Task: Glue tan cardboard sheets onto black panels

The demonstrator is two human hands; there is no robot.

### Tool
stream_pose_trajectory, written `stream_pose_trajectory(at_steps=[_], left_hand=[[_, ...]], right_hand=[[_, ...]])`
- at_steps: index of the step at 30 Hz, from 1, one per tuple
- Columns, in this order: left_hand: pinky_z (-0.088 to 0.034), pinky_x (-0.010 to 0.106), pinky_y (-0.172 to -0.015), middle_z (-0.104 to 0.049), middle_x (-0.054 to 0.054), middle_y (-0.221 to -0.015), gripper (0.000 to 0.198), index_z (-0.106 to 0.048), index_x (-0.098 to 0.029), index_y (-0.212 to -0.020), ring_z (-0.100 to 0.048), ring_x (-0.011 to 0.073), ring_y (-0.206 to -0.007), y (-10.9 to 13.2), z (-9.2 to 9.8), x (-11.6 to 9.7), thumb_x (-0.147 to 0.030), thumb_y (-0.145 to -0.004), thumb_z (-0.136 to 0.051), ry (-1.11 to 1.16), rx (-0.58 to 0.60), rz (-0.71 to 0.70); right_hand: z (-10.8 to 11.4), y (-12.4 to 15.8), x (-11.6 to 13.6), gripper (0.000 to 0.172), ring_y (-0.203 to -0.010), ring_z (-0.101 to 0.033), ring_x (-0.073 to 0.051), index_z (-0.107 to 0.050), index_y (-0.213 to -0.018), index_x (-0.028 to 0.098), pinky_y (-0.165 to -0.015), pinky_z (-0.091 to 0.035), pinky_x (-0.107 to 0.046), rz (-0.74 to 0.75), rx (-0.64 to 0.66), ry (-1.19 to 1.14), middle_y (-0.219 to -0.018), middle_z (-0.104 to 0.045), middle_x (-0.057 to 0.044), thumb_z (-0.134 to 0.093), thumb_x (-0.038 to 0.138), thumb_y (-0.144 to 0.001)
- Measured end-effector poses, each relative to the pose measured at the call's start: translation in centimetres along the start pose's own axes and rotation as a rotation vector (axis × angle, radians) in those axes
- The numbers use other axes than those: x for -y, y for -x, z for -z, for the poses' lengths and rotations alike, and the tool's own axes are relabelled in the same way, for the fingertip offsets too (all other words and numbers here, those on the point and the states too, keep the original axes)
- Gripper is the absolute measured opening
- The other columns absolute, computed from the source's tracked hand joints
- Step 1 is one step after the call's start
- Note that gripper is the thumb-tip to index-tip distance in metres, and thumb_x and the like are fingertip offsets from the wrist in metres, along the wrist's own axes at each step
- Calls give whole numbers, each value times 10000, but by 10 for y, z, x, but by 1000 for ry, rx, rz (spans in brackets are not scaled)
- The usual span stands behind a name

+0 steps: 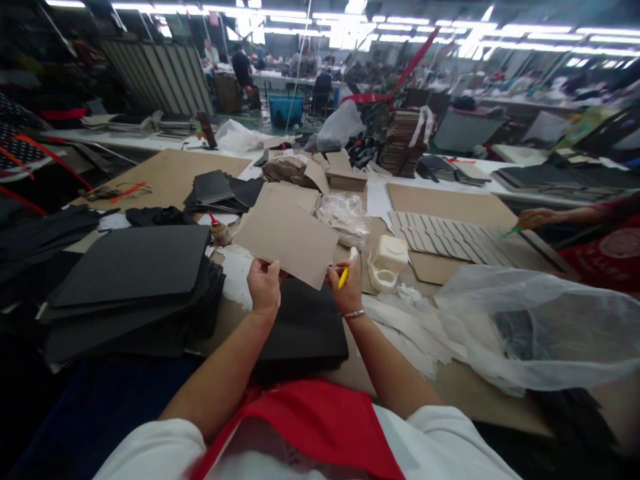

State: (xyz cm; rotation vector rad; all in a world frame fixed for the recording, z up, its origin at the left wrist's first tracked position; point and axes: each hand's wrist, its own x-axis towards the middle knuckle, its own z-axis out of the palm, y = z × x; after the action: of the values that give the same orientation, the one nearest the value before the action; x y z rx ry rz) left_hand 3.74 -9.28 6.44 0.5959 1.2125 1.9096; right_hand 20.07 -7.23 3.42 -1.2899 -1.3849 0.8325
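Note:
A plain beige cardboard sheet [290, 237] is held up at a tilt in front of me. My left hand [265, 287] grips its lower left edge, thumb on top. At its right corner is my right hand [346, 287], closed around a slim tool with a yellow handle [343, 277]; the tool's working end is not clear. The right fingers meet the sheet's corner. Below both hands lies a stack of black sheets [307, 327]. Beside my right hand stands a cut-open white plastic container [387, 260].
A tall pile of black boards [130, 267] stands left, a small red-tipped bottle [219, 230] behind it. Clear plastic bags [545, 327] spread at right. A co-worker's hand [537, 219] holds a green tool over overlapping grey strips [450, 237]. Cardboard scraps [345, 170] lie ahead.

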Motion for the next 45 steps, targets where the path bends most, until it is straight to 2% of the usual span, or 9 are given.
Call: stream_pose_trajectory(at_steps=[5, 10, 13, 16, 19, 22, 25, 31, 45], left_hand=[[-521, 276, -628, -574, -41, -707, 328, -460, -179, -767, -569, 87, -597, 12, 6, 11, -304, -580, -698, 32, 76, 75], [-510, 254, -623, -571, -50, -699, 346, -473, -181, -766, -565, 82, -593, 21, 3, 9, -292, -577, -740, 85, 97, 120], [-502, 250, -641, -615, -26, -807, 349, -512, -201, -856, -596, 98, -648, 24, 13, -1, -408, -653, -706, 112, 149, 171], [-494, 257, -648, -640, 4, -869, 408, -542, -211, -932, -614, 124, -701, 23, 42, -6, -570, -739, -570, 66, 99, 198], [-468, 230, -618, -627, -9, -730, 381, -580, -173, -824, -587, 115, -639, 24, 84, -3, -524, -689, -640, -178, 44, 230], [-416, 208, -543, -586, -30, -612, 305, -614, -156, -728, -528, 97, -546, 31, 121, 3, -456, -685, -655, -548, 168, 308], [-383, 209, -541, -574, -23, -599, 304, -626, -150, -673, -510, 106, -567, 35, 139, 3, -441, -749, -581, -828, 295, 276], [-344, 215, -547, -539, -24, -579, 335, -587, -154, -618, -486, 114, -581, 25, 145, 6, -438, -782, -520, -1034, 358, 211], [-306, 213, -521, -451, -40, -526, 380, -494, -166, -547, -416, 104, -540, 9, 154, 24, -486, -751, -518, -999, 356, 285]], right_hand=[[12, 6, 5, 241, -563, -568, -103, -368, -926, 241, -562, -489, -241, -69, -54, -127, -667, -534, 61, -523, 348, -775], [15, 7, 12, 231, -567, -533, -99, -387, -932, 235, -605, -472, -252, 66, -125, -30, -656, -522, 60, -544, 314, -782], [23, 6, 10, 266, -566, -520, -89, -388, -929, 234, -587, -464, -236, 76, -81, -73, -655, -517, 69, -583, 306, -762], [39, 12, 3, 280, -566, -522, -89, -406, -929, 233, -561, -458, -229, 21, -1, -84, -669, -526, 68, -607, 307, -750], [58, 27, -10, 274, -580, -544, -103, -426, -924, 227, -579, -473, -249, 1, 121, 15, -681, -551, 53, -623, 311, -753], [67, 45, -28, 255, -612, -570, -123, -438, -934, 220, -602, -487, -271, 19, 201, 187, -717, -575, 23, -603, 334, -777], [63, 59, -44, 230, -624, -578, -132, -447, -945, 215, -613, -484, -274, 81, 215, 375, -734, -582, 7, -566, 350, -801], [49, 67, -60, 194, -596, -576, -128, -455, -932, 214, -574, -461, -248, 201, 189, 572, -731, -587, 2, -516, 366, -829], [43, 61, -64, 190, -587, -589, -140, -477, -942, 212, -558, -449, -250, 244, 230, 681, -737, -613, -12, -480, 373, -843]])
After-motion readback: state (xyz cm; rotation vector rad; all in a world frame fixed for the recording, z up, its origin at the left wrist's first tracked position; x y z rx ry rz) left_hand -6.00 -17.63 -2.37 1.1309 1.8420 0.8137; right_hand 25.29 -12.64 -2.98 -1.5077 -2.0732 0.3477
